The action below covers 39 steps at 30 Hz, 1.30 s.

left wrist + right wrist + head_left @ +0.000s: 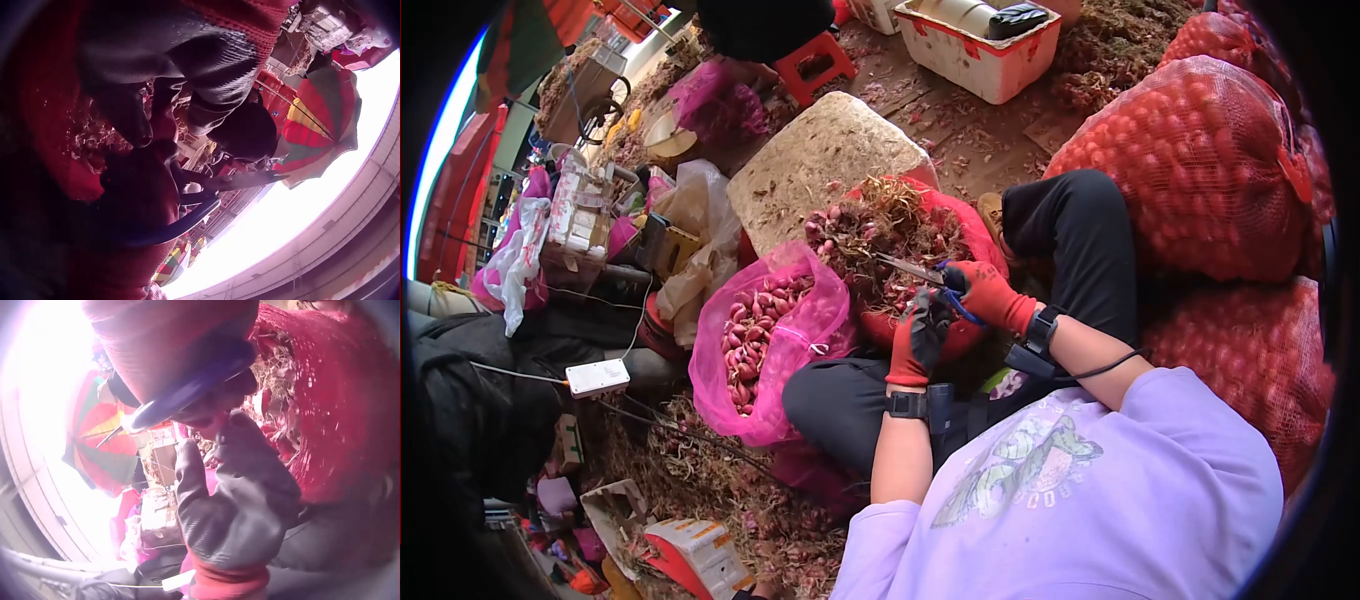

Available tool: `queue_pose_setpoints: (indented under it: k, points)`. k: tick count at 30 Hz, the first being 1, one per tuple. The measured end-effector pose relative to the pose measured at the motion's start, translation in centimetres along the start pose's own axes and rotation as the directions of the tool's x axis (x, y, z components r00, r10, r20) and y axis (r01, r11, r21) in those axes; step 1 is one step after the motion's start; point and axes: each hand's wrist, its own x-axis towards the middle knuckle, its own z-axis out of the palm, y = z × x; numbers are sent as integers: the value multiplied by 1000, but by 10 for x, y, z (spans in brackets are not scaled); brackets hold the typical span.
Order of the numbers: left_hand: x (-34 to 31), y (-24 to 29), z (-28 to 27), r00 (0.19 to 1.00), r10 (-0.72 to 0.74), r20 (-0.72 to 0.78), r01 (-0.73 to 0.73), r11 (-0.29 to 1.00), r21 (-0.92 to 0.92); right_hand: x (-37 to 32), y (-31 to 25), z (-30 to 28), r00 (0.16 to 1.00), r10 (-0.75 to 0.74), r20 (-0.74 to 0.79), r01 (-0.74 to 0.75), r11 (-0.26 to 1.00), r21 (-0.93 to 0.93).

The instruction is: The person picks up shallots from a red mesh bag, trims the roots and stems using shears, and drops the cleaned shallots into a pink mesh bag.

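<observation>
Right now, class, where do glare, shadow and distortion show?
Head: fisheye curve, black corners, lavender shirt well lit. Left wrist: right hand sunk in shadow, background blown out at lower right. Right wrist: white glare at upper left, hazy contrast over the left hand.

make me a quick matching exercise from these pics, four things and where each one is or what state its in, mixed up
Things
1. scissors
2. pink mesh bag
3. small white box
4. red net sacks

Places and states
A. bulging, at the right of the head view
B. open, with loose bulbs inside
C. gripped by the right hand
D. near the left side of the head view

Right pairs: 1-C, 2-B, 3-D, 4-A
</observation>
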Motion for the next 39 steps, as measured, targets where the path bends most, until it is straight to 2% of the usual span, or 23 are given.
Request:
queue_pose_setpoints:
  k: [1, 2, 5, 8, 9, 12, 13, 19, 20, 22, 23, 26, 28, 31, 34, 37, 39]
  points:
    - [1, -2, -3, 996, 25, 84, -25, 1000, -5, 1, 2, 0, 999, -52, 3, 52, 999, -5]
    - [3, -5, -5, 997, 56, 53, -54, 998, -41, 1, 4, -1, 995, -103, 5, 103, 995, -10]
    - [0, 8, 16, 988, 148, -46, -153, 978, -140, -2, 5, -7, 991, 120, 54, -127, 981, 146]
    - [-1, 13, 21, 966, 219, -138, -243, 951, -192, -12, 9, -15, 969, 242, 44, -235, 965, -117]
    - [0, 13, 19, 959, 236, -158, -264, 946, -186, -17, 2, -19, 967, 239, 88, -216, 954, -209]
    - [1, 14, 20, 940, 254, -226, -304, 927, -222, -38, 1, -18, 992, 101, 76, -61, 908, -415]
    - [1, 16, 22, 935, 253, -248, -313, 919, -240, -41, 2, -15, 990, 117, 76, -69, 884, -462]
    - [6, 3, -14, 969, 217, -116, -243, 919, -312, -40, -8, -1, 994, 108, 22, -67, 750, -658]
    - [7, 1, -15, 961, 232, -153, -268, 919, -290, -40, -10, 0, 992, 120, 25, -70, 723, -688]
    - [2, 7, 2, 937, 263, -230, -317, 916, -244, -39, -10, 0, 994, 105, -2, -78, 724, -686]
    - [2, 7, 1, 932, 287, -220, -332, 920, -209, -39, -9, 0, 995, 97, -15, -81, 724, -686]
    - [6, 3, -3, 908, 370, -197, -389, 919, -65, -31, -5, -10, 964, 243, 105, -120, 755, -644]
    - [10, 1, -7, 874, 445, -193, -437, 895, 83, -27, -3, -16, 966, 239, 99, -118, 747, -654]
    - [14, 0, -7, 856, 478, -194, -443, 874, 200, -22, -3, -24, 955, 280, 102, -164, 779, -605]
    - [11, 2, -3, 866, 463, -190, -461, 886, 58, -29, 6, -25, 975, 212, 66, -151, 852, -502]
    - [14, 1, -7, 806, 544, -233, -496, 836, 236, -35, 3, -26, 984, 168, 67, -117, 873, -473]
    - [14, 1, -8, 828, 510, -233, -498, 860, 111, -41, 7, -22, 996, 90, 25, -63, 844, -532]
